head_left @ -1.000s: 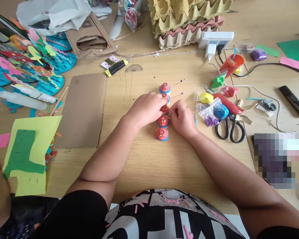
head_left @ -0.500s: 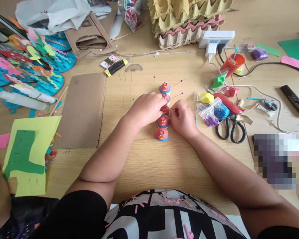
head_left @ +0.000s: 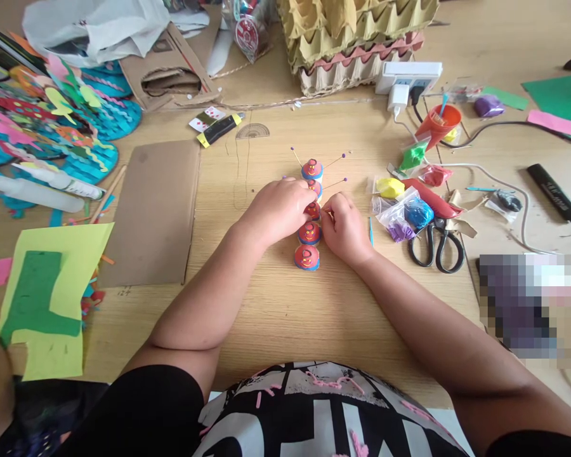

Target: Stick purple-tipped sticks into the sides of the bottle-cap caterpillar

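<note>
Several red domed figures with blue rims and small yellow faces stand in a row on the table; the nearest figure (head_left: 307,257) and the farthest figure (head_left: 312,169) show fully. Thin sticks with purple tips (head_left: 335,160) poke out sideways from the far figures. My left hand (head_left: 285,206) reaches over the row from the left, its fingers closed on the middle figure (head_left: 313,211), which is partly covered. My right hand (head_left: 345,225) is closed at the right side of that figure, pinching something thin whose shape I cannot make out.
Clay bags (head_left: 416,212), black-handled scissors (head_left: 436,246) and an orange cup (head_left: 438,125) lie to the right. Cardboard (head_left: 152,212) and yellow paper (head_left: 33,349) are at left. Egg trays (head_left: 352,38) and a power strip (head_left: 409,76) stand behind. Another person's arm shows at far left.
The view has shifted slightly. My right hand has moved a little closer to the middle figure, while my left hand keeps its place on it.
</note>
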Tool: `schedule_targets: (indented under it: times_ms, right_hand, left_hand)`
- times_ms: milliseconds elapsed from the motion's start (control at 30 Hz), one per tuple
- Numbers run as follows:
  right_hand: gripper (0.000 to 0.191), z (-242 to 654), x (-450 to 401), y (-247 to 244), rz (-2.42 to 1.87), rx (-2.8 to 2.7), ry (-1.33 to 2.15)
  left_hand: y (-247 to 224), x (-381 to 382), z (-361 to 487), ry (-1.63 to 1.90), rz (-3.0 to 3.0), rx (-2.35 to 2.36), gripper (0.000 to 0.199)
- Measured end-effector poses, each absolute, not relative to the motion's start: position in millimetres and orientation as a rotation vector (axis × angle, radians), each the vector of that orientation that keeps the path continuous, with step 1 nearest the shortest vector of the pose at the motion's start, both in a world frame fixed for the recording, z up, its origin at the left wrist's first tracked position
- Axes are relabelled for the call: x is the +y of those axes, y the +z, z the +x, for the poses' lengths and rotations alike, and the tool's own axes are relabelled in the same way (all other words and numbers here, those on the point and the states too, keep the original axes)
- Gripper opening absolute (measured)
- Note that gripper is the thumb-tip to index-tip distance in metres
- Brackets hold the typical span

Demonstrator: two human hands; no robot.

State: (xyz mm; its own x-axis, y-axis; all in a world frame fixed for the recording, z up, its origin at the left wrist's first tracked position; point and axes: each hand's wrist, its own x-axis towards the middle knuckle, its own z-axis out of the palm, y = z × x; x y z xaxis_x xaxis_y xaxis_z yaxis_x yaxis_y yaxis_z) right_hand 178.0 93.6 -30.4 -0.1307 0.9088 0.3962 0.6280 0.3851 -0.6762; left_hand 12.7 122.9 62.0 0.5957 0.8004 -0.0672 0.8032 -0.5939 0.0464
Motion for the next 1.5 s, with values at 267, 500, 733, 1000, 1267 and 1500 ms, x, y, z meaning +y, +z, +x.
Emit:
schedule_targets:
  times_ms: [267,500,733,1000,1267,1500]
  right_hand:
    - [0.018,179,94,-29,-1.349,-1.863,0.495]
    - [0.013,183,96,-24,-1.386,-1.717,0.656]
    - [0.014,183,98,-14,-1.443,-1.619,0.766]
    - [0.012,183,99,-9,-1.432,-1.579,0.849]
    - [0.009,186,98,-9,-1.400,-1.565,0.878]
    - [0.006,187,100,-8,-1.419,-1.571,0.873]
  left_hand:
    - [61,124,12,-0.061,2.749,1.370,0.016]
    - [60,124,10,-0.058,2.750,1.372,0.013]
    - [61,123,10,-0.061,2.769,1.389,0.013]
    - [63,121,10,-0.063,2.781,1.391,0.015]
    - [65,122,9,-0.066,2.771,1.369,0.015]
    - [65,123,8,-0.057,2.756,1.370,0.015]
